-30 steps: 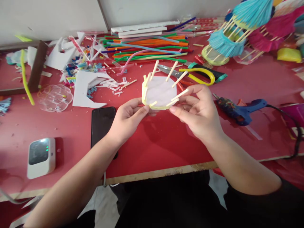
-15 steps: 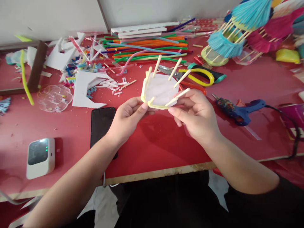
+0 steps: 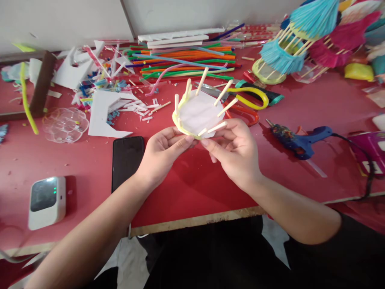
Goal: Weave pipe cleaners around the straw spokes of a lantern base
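Note:
Between my two hands, above the red table, is a round white foam disc (image 3: 200,112) with several short wooden sticks standing up around its edge. A pale yellow strip (image 3: 179,120), soft-looking like clay, runs along the left and near part of its rim. My left hand (image 3: 165,148) pinches the near left edge, thumb on the strip. My right hand (image 3: 236,152) grips the near right edge, its thumb close to the left thumb and its fingers partly hidden behind the disc. The strip's end seems to lie between the thumbs.
Behind the disc lie yellow-handled scissors (image 3: 252,96) and pliers-like orange handles (image 3: 243,114). A blue glue gun (image 3: 300,138) rests at right, a phone (image 3: 128,162) and white device (image 3: 47,202) at left. Coloured pipe cleaners (image 3: 186,60), foam scraps (image 3: 100,114) and a blue-fringed stick model (image 3: 282,56) stand farther back.
The disc has turned in my hands, so its sticks sit farther round and the yellow strip shows more at the left. My right hand has shifted left, nearer my left hand.

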{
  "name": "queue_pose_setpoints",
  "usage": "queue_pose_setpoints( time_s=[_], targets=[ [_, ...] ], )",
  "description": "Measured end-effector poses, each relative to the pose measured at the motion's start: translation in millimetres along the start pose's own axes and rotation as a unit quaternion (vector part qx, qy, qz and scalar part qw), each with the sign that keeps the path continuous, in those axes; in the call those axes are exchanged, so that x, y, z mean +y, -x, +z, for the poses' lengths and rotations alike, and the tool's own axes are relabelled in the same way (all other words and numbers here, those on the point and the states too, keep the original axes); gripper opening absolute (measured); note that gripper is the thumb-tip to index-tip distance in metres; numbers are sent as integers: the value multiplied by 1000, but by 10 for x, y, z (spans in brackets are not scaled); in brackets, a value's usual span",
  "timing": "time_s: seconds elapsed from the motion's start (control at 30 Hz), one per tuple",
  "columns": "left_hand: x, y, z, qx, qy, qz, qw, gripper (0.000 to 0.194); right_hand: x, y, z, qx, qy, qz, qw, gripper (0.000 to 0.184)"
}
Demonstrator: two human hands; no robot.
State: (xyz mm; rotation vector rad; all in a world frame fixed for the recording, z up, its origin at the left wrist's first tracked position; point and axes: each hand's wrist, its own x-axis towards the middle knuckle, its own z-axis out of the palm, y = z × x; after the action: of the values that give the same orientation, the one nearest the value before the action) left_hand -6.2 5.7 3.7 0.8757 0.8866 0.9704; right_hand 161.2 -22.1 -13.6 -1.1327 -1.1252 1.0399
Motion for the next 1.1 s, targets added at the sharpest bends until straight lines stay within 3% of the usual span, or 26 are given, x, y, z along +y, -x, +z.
queue_pose_setpoints(
  time_s=[0.3, 0.47, 1.1],
  targets=[
    [8, 9, 20, 13, -9, -1, 1000, 22, 27, 16, 27, 12, 41, -40, 998, 30],
    [-1, 8, 17, -2, 2, 8, 1000, 15, 29, 9, 15, 6, 33, -32, 999, 32],
    [-14, 1, 3, 12, -21, -9, 1000, 22, 11, 23, 27, 10, 74, -13, 997, 28]
  ],
)
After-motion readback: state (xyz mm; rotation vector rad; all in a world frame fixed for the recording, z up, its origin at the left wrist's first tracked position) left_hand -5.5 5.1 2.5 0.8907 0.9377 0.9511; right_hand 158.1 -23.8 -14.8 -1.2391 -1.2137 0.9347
